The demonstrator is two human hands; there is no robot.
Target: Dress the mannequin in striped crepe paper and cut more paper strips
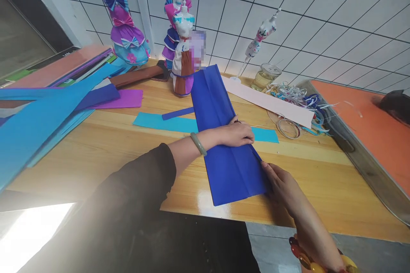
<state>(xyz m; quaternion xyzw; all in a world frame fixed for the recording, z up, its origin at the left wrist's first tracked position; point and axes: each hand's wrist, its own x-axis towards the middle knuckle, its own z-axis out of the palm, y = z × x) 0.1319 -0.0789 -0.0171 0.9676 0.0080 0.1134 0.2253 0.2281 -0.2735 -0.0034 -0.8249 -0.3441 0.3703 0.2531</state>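
A long dark blue cloth-like sheet (224,170) lies slantwise across the wooden table, with creases along its length. My left hand (236,133), below a green bangle, reaches over it, fingers curled closed at its right edge. Lower down, my right hand (282,181) pinches the same edge near the bottom corner, where a narrow strip looks folded over; some of its fingers are hidden beneath the sheet. Under the blue sheet runs a light blue strip (265,135) that shows on both sides. A narrow dark blue strip (177,113) rests on it at the left.
Light blue sheets (60,115) and a purple piece (126,99) are piled at the left. Dressed mannequins (130,38) stand at the back. A pale pink strip (272,103), a glass jar (265,76), tangled ribbons (297,98) and tape rolls (288,129) lie at the right.
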